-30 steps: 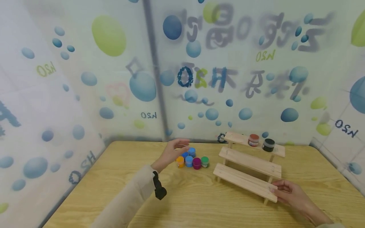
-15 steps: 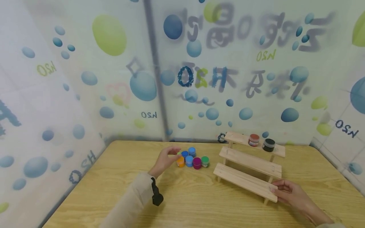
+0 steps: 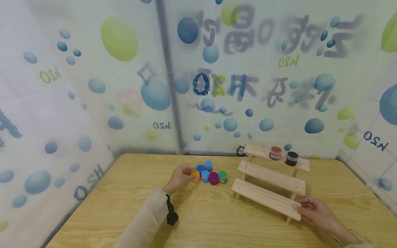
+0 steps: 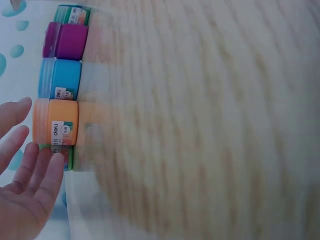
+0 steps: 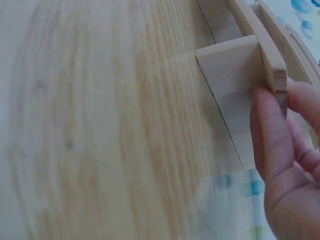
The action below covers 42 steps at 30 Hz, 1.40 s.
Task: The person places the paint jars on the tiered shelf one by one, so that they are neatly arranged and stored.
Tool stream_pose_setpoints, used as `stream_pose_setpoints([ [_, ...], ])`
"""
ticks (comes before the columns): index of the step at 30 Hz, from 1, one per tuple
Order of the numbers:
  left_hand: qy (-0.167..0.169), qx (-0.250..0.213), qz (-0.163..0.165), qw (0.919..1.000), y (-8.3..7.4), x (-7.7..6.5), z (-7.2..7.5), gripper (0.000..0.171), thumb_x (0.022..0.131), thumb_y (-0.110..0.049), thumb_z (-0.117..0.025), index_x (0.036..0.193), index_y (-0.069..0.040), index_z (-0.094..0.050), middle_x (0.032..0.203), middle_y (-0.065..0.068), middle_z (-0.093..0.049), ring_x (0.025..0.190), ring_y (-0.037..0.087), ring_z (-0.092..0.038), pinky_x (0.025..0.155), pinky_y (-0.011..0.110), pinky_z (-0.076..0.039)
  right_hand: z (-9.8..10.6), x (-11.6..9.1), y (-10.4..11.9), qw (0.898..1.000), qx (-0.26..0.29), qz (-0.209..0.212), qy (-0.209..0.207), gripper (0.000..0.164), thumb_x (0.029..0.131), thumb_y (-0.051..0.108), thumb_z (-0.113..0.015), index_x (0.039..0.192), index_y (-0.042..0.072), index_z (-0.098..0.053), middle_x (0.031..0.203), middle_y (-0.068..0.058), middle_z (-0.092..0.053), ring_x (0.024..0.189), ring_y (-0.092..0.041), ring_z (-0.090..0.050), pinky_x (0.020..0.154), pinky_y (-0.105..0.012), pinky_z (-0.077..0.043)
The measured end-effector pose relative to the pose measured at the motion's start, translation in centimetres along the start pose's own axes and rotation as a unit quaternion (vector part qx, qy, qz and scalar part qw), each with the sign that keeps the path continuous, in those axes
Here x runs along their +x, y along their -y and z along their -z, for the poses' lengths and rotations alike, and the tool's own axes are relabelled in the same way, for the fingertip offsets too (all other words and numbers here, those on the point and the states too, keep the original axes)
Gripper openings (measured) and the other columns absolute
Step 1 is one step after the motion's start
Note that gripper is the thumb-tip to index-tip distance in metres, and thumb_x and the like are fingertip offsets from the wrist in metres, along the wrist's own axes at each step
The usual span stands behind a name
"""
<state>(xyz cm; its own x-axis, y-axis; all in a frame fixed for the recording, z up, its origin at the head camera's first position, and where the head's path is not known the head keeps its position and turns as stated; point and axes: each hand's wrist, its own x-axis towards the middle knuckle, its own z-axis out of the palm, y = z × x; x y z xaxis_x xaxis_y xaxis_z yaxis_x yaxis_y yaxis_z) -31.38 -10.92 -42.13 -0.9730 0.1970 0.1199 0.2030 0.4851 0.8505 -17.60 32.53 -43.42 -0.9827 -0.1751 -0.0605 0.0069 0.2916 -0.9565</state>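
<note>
Several small paint jars with coloured lids stand grouped on the table. My left hand is at the left end of the group, its fingers spread apart beside the orange jar. Its fingertips overlap a light green jar in the left wrist view. Light blue, magenta and green jars line up to the right. Two blue jars are behind them. At the right, my right hand pinches the near end of the lowest board of a three-tier wooden stand, thumb above and fingers below.
A red-lidded jar and a black-lidded jar sit on the stand's top board. Behind the wood-grain table hangs a printed curtain with blue and green dots.
My left hand has come down and to the left, from above the jars to beside the orange one. My right hand keeps its hold on the stand, which has not moved.
</note>
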Motion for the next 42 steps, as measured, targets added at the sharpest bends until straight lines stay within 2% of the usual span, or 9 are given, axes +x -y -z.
stream_pose_setpoints([
  [5, 0.001, -0.003, 0.004, 1.0000, 0.2, 0.0, -0.1, 0.027, 0.076, -0.005, -0.068, 0.101, 0.003, -0.061, 0.099, 0.013, -0.060, 0.086, 0.025, -0.057, 0.067, 0.030, -0.050, 0.1, 0.1, 0.0, 1.000, 0.012, -0.001, 0.011, 0.029, 0.088, 0.010, -0.054, 0.106, -0.013, -0.049, 0.095, -0.001, -0.057, 0.083, -0.004, -0.057, 0.070, -0.025, -0.050],
  [10, 0.008, -0.010, 0.010, 0.9999, 0.1, 0.0, -0.3, 0.027, 0.077, -0.005, -0.068, 0.101, 0.003, -0.061, 0.100, 0.013, -0.059, 0.085, 0.024, -0.057, 0.067, 0.029, -0.050, 0.1, 0.1, 0.0, 1.000, 0.003, -0.001, 0.006, 0.031, 0.088, 0.010, -0.054, 0.106, -0.015, -0.048, 0.095, -0.002, -0.057, 0.083, -0.004, -0.056, 0.070, -0.025, -0.050],
  [21, 0.029, -0.010, 0.002, 0.9995, 0.6, 0.0, -0.1, 0.026, 0.077, -0.006, -0.067, 0.101, 0.003, -0.062, 0.094, 0.010, -0.062, 0.080, 0.020, -0.057, 0.066, 0.028, -0.049, 0.1, 0.1, 0.1, 1.000, -0.007, -0.006, 0.009, 0.037, 0.089, 0.012, -0.053, 0.108, -0.018, -0.043, 0.095, -0.004, -0.057, 0.082, -0.004, -0.057, 0.070, -0.025, -0.050],
  [30, 0.041, -0.020, 0.018, 0.9988, 0.5, -0.2, -0.1, 0.029, 0.077, -0.010, -0.069, 0.102, 0.001, -0.061, 0.099, 0.011, -0.061, 0.088, 0.024, -0.058, 0.068, 0.030, -0.050, 0.0, 0.0, 0.1, 1.000, -0.009, -0.007, 0.005, 0.039, 0.089, 0.011, -0.054, 0.108, -0.020, -0.042, 0.096, -0.006, -0.057, 0.082, -0.004, -0.056, 0.070, -0.025, -0.050],
  [34, 0.053, -0.020, 0.028, 0.9980, 0.4, -0.4, 0.0, 0.029, 0.078, -0.011, -0.068, 0.103, 0.000, -0.060, 0.100, 0.011, -0.059, 0.089, 0.023, -0.056, 0.069, 0.029, -0.050, 0.1, 0.0, 0.2, 1.000, -0.007, -0.016, 0.001, 0.036, 0.089, 0.012, -0.053, 0.107, -0.018, -0.044, 0.097, -0.004, -0.057, 0.083, -0.003, -0.056, 0.071, -0.025, -0.049],
  [37, 0.066, -0.037, 0.034, 0.9966, 0.3, -0.6, 0.2, 0.031, 0.078, -0.009, -0.067, 0.106, 0.001, -0.058, 0.101, 0.012, -0.058, 0.088, 0.022, -0.056, 0.068, 0.029, -0.050, 0.1, 0.0, 0.2, 1.000, -0.010, -0.021, -0.001, 0.036, 0.089, 0.013, -0.053, 0.108, -0.017, -0.045, 0.098, -0.005, -0.057, 0.083, -0.003, -0.056, 0.071, -0.026, -0.049],
  [42, 0.091, -0.062, 0.032, 0.9934, -1.5, -2.0, 0.8, 0.029, 0.080, -0.003, -0.063, 0.107, 0.007, -0.056, 0.102, 0.018, -0.057, 0.085, 0.021, -0.055, 0.069, 0.031, -0.050, 0.0, 0.0, 0.2, 1.000, -0.013, -0.021, -0.003, 0.038, 0.089, 0.014, -0.054, 0.109, -0.018, -0.044, 0.099, -0.006, -0.056, 0.083, -0.004, -0.056, 0.071, -0.026, -0.049],
])
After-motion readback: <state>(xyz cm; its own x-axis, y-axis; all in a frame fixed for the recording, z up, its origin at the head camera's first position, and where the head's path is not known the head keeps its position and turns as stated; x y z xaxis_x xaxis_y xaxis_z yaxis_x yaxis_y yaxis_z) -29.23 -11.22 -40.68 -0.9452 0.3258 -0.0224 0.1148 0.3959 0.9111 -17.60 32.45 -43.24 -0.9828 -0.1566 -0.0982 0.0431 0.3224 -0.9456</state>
